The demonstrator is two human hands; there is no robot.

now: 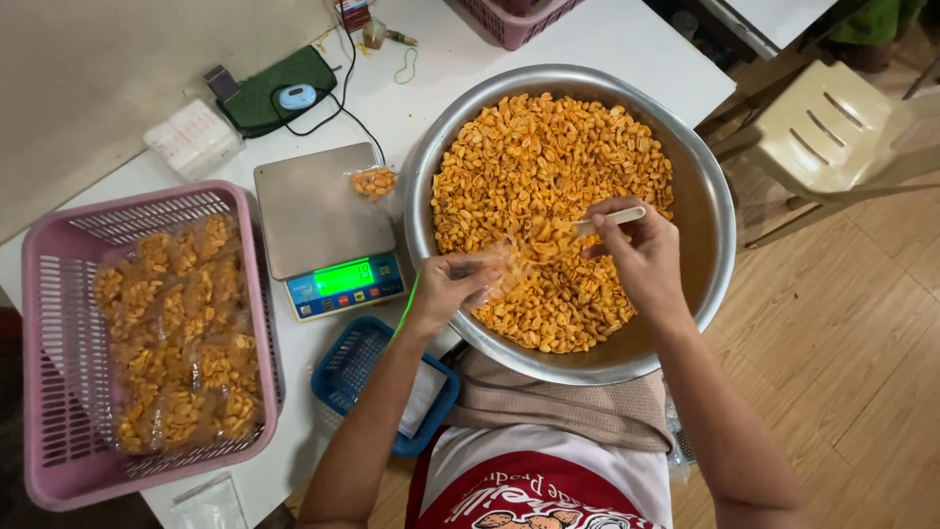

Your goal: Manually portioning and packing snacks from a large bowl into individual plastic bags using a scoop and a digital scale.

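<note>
- Peanuts, orange-coated and roasted-looking (548, 167), fill a wide round steel bowl (710, 211) in the upper middle of the frame, heaped against its left and near side while the right inner wall shows bare metal.
- Left hand (446, 289), at the bowl's near left rim, pinches a small clear plastic bag (499, 269) by its mouth with fingers curled closed; the bag already looks partly filled.
- Right hand (636, 255), over the centre of the bowl, is closed around a pale, slim scoop or spoon (612, 217) that tips nuts towards the bag.
- Risk, as a judgement: the bag mouth is narrow and floppy, so nuts could miss it; since it is held over the bowl, most would drop back in.
- Risk: the bowl overhangs the near table edge, resting on a folded beige towel (558, 402); a push on its rim could tilt it.
- Digital kitchen scale with a steel platform and lit green display (323, 230) sits left of the bowl; one small filled bag of peanuts (374, 182) lies at its upper right corner, half off, and could slip.
- Pink slatted plastic basket (44, 372), at the left of the frame, holds many sealed bags of peanuts (176, 333).
- Small blue plastic basket (348, 367), lower centre, holds what seem to be flat empty bags.
- A second pink basket (509, 24) sits at the top edge; its contents are out of view.
</note>
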